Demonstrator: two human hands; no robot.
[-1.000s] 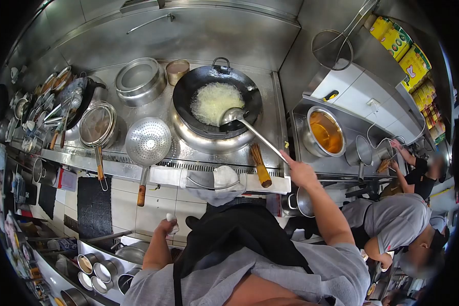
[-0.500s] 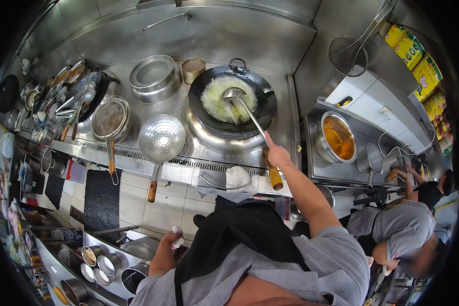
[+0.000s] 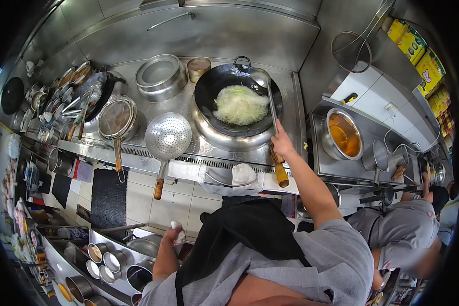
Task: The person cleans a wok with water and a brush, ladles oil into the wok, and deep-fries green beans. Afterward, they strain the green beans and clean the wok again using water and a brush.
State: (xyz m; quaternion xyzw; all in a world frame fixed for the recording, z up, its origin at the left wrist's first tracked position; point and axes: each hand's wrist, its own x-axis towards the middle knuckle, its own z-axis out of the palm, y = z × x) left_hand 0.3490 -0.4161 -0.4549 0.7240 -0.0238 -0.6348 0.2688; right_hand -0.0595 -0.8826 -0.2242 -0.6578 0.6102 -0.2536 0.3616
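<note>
My right hand [image 3: 283,143] is closed around the long handle of a metal ladle [image 3: 273,104]. The ladle's bowl rests at the far right side of the black wok [image 3: 206,84], away from the food. Pale green shreds [image 3: 240,104] bubble in foaming liquid at the wok's middle. Just below my right hand, a tool with a thick wooden handle [image 3: 281,176] lies across the stove's front edge. Down by my left side, my left hand [image 3: 173,235] is closed on a white cloth [image 3: 176,224], partly hidden by the fingers.
Left of the wok, a perforated skimmer [image 3: 168,136] and a fine strainer [image 3: 117,118] hang over the stove's front. A lidded steel pot [image 3: 160,79] and a tin [image 3: 198,68] stand behind. On the right are a pot of amber liquid [image 3: 344,135] and a co-worker [image 3: 403,229].
My right hand has moved the ladle from the food in the wok's middle to the far right side. The foaming food has drawn into a smaller patch. My left hand still grips the cloth.
</note>
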